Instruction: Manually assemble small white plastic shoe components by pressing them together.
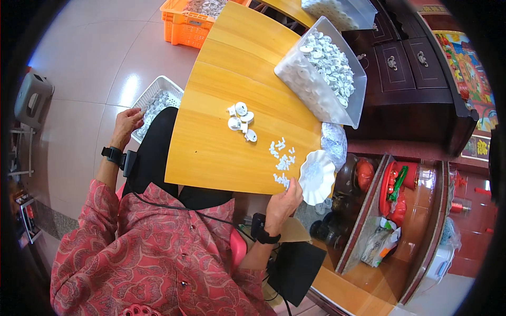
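My left hand is at the rim of a white plastic basket of small whitish parts, beside my left knee. Its fingers are a little apart and I see nothing between them. At the table's near edge my right hand has its fingertips drawn together, next to a scatter of small white plastic pieces. Whatever those fingertips may hold is too small to make out. A white scalloped dish stands just right of that hand. Farther in on the table lies a small group of round white plastic parts.
On the yellow wooden table, a translucent bin heaped with white parts stands tilted at the right. A clear plastic bag sits below it. An orange crate is beyond the table; dark drawers and shelves line the right.
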